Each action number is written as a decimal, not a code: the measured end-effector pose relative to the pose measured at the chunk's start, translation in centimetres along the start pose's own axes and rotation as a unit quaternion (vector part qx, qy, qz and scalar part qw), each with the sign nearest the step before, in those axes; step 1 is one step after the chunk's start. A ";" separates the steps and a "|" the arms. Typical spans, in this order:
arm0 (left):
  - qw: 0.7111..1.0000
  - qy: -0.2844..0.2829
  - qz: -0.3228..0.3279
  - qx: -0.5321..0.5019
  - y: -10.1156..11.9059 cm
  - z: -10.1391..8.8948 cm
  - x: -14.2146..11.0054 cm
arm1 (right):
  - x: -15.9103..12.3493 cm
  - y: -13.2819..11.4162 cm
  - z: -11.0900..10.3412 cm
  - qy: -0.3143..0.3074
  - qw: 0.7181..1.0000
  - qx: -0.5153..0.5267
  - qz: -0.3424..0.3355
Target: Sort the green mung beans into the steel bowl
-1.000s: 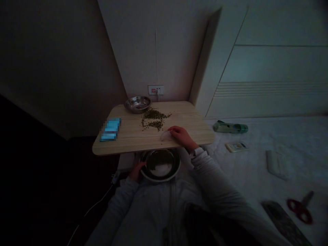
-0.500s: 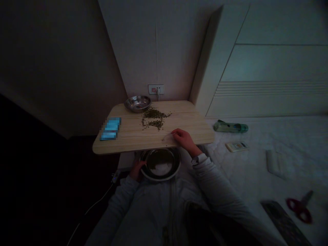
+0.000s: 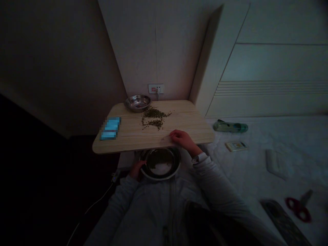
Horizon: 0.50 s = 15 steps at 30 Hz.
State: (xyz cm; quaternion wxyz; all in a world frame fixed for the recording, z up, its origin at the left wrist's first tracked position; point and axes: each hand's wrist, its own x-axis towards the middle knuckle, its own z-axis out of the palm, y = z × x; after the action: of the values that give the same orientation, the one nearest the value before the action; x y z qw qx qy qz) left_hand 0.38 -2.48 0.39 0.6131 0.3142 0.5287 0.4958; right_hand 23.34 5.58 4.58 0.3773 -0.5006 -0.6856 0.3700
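Observation:
My left hand (image 3: 136, 169) grips the left rim of a round metal bowl (image 3: 176, 169), its fingers partly hidden. The bowl sits on my lap, partly under the front edge of the small wooden table (image 3: 187, 116), with small dark grains in it. At the table's front edge, my right hand (image 3: 180, 138) is closed with fingertips pinched low over the wood. Something faint and see-through shows at its fingertips, too dim to name. Small green beans or grains (image 3: 153, 113) lie scattered beyond it. Behind them at the back left stands a shiny steel bowl (image 3: 137, 103).
A phone with a lit screen (image 3: 110, 128) lies at the table's left. On the white bed at right are a green bottle (image 3: 230, 127), a small pale device (image 3: 236, 146), red-handled scissors (image 3: 298, 208) and a dark long object (image 3: 284, 220). A wall socket (image 3: 155, 89) holds a plug.
My right hand has shifted very slightly left and toward me along the table's front edge. The left hand and the bowl on my lap stay in place.

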 end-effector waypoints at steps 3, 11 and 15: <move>1.000 -0.005 -0.002 -0.003 0.0 0.1 -0.1 | 0.2 0.1 0.0 0.036 0.999 0.033 0.007; 0.997 -0.021 -0.058 -0.037 -0.4 0.3 0.3 | 0.3 -0.3 0.0 0.111 0.994 0.001 0.010; 0.999 -0.013 -0.030 -0.027 -0.1 0.3 0.2 | 0.2 -0.4 0.1 0.111 0.994 -0.012 0.009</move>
State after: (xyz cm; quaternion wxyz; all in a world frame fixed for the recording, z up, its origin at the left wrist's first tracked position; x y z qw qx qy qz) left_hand 0.71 -2.26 0.31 0.6429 0.2881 0.5159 0.4874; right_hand 23.06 5.72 4.89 0.4415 -0.5493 -0.6392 0.3079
